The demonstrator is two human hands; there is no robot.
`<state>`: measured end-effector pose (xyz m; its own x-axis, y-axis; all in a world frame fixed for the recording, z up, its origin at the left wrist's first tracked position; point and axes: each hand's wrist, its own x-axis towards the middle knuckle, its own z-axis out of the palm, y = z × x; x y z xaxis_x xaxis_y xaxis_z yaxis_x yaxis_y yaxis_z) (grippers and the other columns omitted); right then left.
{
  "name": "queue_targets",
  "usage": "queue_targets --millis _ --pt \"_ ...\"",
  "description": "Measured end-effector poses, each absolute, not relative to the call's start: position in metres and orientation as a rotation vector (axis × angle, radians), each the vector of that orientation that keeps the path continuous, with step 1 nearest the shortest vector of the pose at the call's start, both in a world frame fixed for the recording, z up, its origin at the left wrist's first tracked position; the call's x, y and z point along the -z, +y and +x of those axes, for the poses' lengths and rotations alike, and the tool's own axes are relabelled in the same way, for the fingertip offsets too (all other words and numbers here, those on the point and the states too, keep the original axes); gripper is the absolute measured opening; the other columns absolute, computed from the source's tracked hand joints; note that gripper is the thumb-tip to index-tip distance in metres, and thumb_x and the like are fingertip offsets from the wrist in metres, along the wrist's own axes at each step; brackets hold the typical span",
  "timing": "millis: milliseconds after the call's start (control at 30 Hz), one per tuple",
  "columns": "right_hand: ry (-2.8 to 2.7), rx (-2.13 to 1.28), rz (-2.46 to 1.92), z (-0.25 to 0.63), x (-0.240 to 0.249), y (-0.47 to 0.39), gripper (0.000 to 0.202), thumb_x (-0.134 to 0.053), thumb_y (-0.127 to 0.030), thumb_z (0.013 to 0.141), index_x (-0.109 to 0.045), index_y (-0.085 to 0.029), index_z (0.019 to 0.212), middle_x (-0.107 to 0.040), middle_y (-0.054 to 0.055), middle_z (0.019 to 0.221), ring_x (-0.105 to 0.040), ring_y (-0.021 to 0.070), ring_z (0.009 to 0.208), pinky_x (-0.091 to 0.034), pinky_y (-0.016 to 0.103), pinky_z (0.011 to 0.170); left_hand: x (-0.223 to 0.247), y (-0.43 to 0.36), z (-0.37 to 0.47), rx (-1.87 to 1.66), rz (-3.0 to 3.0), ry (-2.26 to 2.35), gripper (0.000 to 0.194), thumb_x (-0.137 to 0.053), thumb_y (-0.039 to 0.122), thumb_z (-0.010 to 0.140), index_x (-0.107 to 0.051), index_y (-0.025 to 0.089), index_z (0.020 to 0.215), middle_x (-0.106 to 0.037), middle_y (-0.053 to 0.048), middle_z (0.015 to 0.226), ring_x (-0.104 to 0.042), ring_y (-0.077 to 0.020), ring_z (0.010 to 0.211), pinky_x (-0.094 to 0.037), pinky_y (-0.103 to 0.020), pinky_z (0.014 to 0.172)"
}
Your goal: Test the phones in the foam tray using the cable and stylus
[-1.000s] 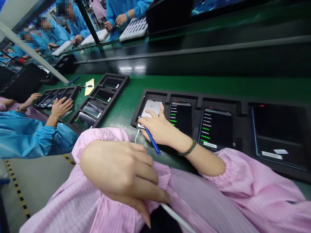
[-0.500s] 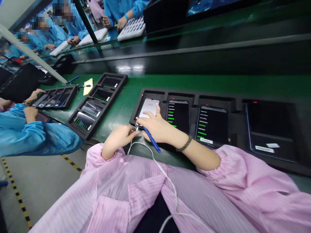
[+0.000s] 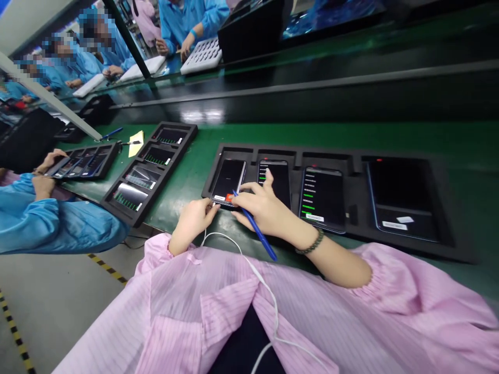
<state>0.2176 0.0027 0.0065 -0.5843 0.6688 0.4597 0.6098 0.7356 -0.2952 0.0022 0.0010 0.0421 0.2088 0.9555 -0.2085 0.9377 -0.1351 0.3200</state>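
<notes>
Glass-fronted and slippery, the leftmost phone (image 3: pixel 228 180) lies at nine o'clock in the black tray (image 3: pixel 448 244) on the bench (image 3: pixel 195 171). It is probably light, fragile, best held by its edges. The left hand (image 3: pixel 193 221) pinches the white cable (image 3: pixel 249 265) at its bottom end; the right hand (image 3: pixel 265 208) grips a blue pen (image 3: pixel 257 231).

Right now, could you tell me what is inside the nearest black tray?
The black tray holds four phones, one per slot. The right hand covers part of the second; beneath them is hidden.

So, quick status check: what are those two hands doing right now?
Left hand pinching the white cable at the leftmost phone. Right hand holds a blue pen, finger on the second phone. Nothing blocking the tray.
</notes>
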Motion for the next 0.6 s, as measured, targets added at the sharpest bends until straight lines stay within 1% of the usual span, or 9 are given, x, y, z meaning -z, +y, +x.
queue_targets --millis 133,233,300,367,433,467,533,600 --pt "-2.419 -0.070 -0.991 0.209 0.000 0.008 0.013 -0.059 -0.026 0.096 -0.067 -0.021 0.105 -0.073 0.005 0.098 -0.056 0.0296 0.112 -0.005 0.079 0.115 -0.038 0.002 0.003 -0.088 2.168 1.782 0.028 -0.050 0.028 0.100 -0.064 0.017 0.078 -0.071 -0.008 0.081 -0.065 -0.0201 0.076 -0.032 -0.028 0.064" --pt "-2.355 -0.046 -1.117 0.204 0.000 0.009 0.012 -0.057 -0.026 0.097 -0.068 -0.023 0.100 -0.072 0.004 0.095 -0.054 0.0300 0.112 -0.003 0.080 0.113 -0.032 0.005 0.000 -0.199 2.111 1.757 0.031 -0.050 0.027 0.099 -0.061 0.018 0.072 -0.068 -0.006 0.076 -0.062 -0.0189 0.074 -0.033 -0.028 0.065" --pt "-2.333 -0.061 -1.187 0.200 -0.001 0.009 0.011 -0.058 -0.027 0.096 -0.068 -0.023 0.099 -0.072 0.004 0.093 -0.053 0.0314 0.113 -0.001 0.082 0.112 -0.028 0.008 -0.003 -0.316 1.947 1.682 0.033 -0.049 0.029 0.098 -0.059 0.017 0.069 -0.062 -0.003 0.068 -0.057 -0.0161 0.067 -0.033 -0.027 0.063" --pt "-2.326 -0.067 -1.249 0.194 -0.005 0.011 0.012 -0.058 -0.025 0.095 -0.069 -0.024 0.101 -0.071 0.004 0.093 -0.052 0.0328 0.113 -0.001 0.084 0.111 -0.024 0.009 -0.007 -0.384 1.675 1.545 0.037 -0.049 0.033 0.098 -0.054 0.017 0.065 -0.052 0.001 0.058 -0.047 -0.0122 0.055 -0.031 -0.025 0.058" --pt "-2.310 -0.040 -1.320 0.189 -0.011 0.015 0.019 -0.053 -0.021 0.096 -0.069 -0.025 0.105 -0.071 0.005 0.094 -0.051 0.0334 0.112 -0.002 0.084 0.110 -0.023 0.007 -0.010 -0.321 1.415 1.334 0.042 -0.051 0.044 0.096 -0.050 0.018 0.064 -0.043 0.004 0.051 -0.036 -0.0089 0.047 -0.026 -0.024 0.052" --pt "-2.296 -0.022 -1.355 0.187 -0.015 0.017 0.023 -0.050 -0.019 0.097 -0.069 -0.025 0.107 -0.071 0.006 0.095 -0.051 0.0337 0.111 -0.004 0.084 0.110 -0.022 0.004 -0.009 -0.264 1.329 1.218 0.044 -0.053 0.051 0.095 -0.049 0.018 0.065 -0.041 0.005 0.048 -0.032 -0.0079 0.044 -0.023 -0.023 0.050" --pt "-2.239 0.001 -1.416 0.188 -0.026 0.023 0.025 -0.047 -0.021 0.097 -0.069 -0.025 0.108 -0.071 0.008 0.096 -0.051 0.0348 0.110 -0.006 0.084 0.110 -0.022 -0.002 -0.003 -0.195 1.263 1.034 0.047 -0.056 0.059 0.092 -0.049 0.018 0.070 -0.043 0.005 0.047 -0.031 -0.0070 0.042 -0.020 -0.023 0.048" --pt "-2.137 -0.002 -1.468 0.198 -0.038 0.030 0.021 -0.049 -0.030 0.098 -0.067 -0.022 0.106 -0.070 0.010 0.093 -0.052 0.0356 0.106 -0.007 0.083 0.111 -0.022 -0.008 0.010 -0.233 1.276 0.979 0.043 -0.055 0.057 0.093 -0.050 0.018 0.076 -0.050 0.004 0.048 -0.034 -0.0071 0.042 -0.022 -0.022 0.048"
